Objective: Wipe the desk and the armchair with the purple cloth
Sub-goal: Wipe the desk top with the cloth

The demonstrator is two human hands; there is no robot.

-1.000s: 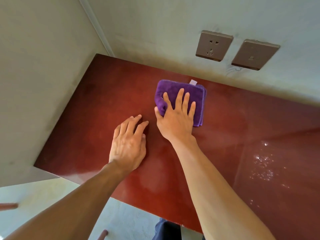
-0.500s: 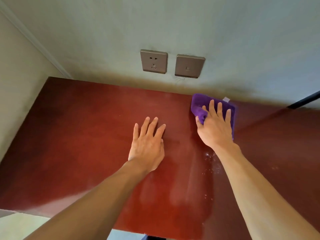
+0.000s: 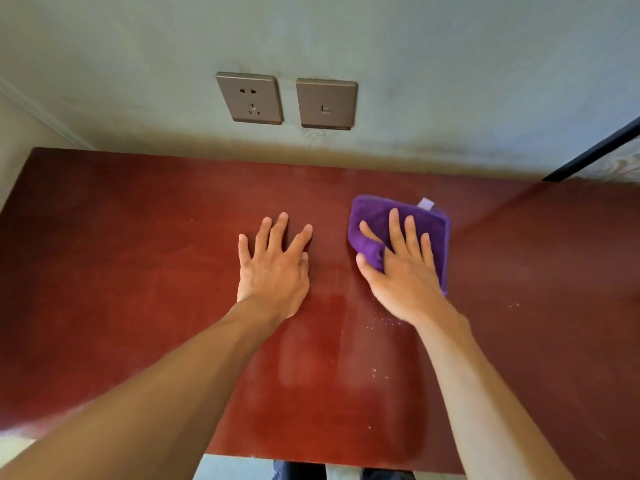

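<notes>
The purple cloth (image 3: 429, 226) lies folded flat on the red-brown desk (image 3: 121, 271), right of centre and a little out from the back wall. My right hand (image 3: 401, 271) presses on it with straight, spread fingers. A fold of cloth bunches up between the thumb and the index finger. My left hand (image 3: 273, 268) rests flat on the bare desk just left of the cloth, fingers spread, holding nothing. The armchair is out of view.
Two grey wall plates, a socket (image 3: 250, 98) and a data outlet (image 3: 327, 103), sit on the wall above the desk. A black bar (image 3: 595, 152) slants in at the far right. Small pale specks (image 3: 382, 322) dot the desk near my right wrist.
My right hand slid the cloth to the right along the back of the desk, then drew it slightly away from the wall. My left hand stayed flat on the desk.
</notes>
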